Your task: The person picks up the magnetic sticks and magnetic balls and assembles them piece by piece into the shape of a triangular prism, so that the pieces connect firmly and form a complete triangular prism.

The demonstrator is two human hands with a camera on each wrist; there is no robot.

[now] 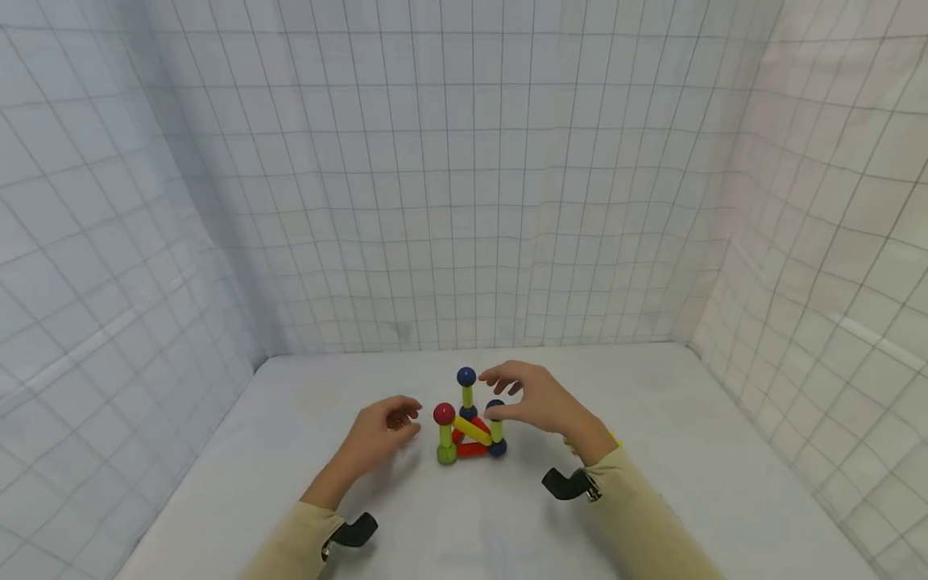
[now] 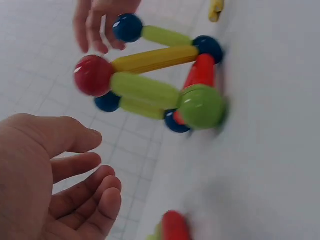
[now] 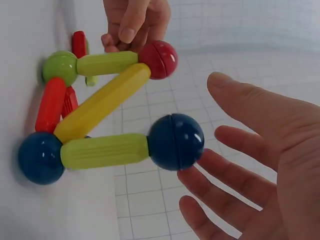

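Note:
A frame of magnetic rods and balls stands on the white table between the hands. Its base has red rods point(image 1: 473, 450) joining a green ball point(image 2: 201, 106) and two blue balls. Light green rods rise from these, topped by a red ball point(image 1: 445, 414) and two blue balls; one upper blue ball point(image 3: 176, 142) is nearest the right hand. A yellow rod point(image 3: 102, 104) slants from the red ball to a lower blue ball. My left hand point(image 1: 380, 435), fingers loosely bent, is left of the frame, apart from it. My right hand point(image 1: 536, 399) spreads its fingers around the near-right upper blue ball; contact is unclear.
Beyond the left hand lie a red rod point(image 2: 175, 227) and a light green piece, partly hidden. A yellow piece point(image 2: 216, 10) lies on the right side, mostly behind the right wrist in the head view. Grid-patterned cloth walls point(image 1: 464, 201) enclose the table's back and sides.

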